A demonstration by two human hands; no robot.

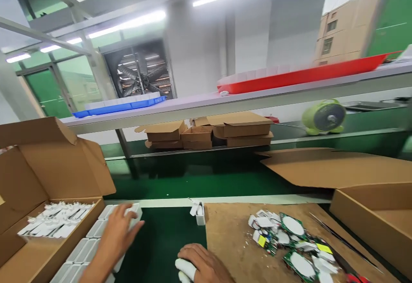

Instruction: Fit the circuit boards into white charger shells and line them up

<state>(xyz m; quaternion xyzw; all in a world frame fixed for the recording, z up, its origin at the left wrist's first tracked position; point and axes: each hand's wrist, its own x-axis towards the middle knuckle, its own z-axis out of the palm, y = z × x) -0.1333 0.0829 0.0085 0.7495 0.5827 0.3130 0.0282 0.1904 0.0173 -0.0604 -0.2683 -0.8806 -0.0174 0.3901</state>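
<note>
My left hand [117,238] reaches over rows of white plastic cases [85,248] at the left of the bench. Its thumb and fingers are apart, and the fingertips are close to the farthest cases. Low in the middle is my right hand [206,266], its fingers loosely bent and nothing visible in them. White covers that look like finger cots [186,269] sit on two of its digits. A small white case [200,215] stands upright beyond this hand, with a white piece leaning at its top. Green circuit boards [292,225] with white round pads lie heaped to the right.
An open cardboard box [67,240] with many white parts stands left. Brown board [231,231] covers the bench's right part. Tweezers [344,240] lie near another open box [376,218]. A shelf [193,105] crosses above, carrying a red tray [289,80] and blue tray [122,106].
</note>
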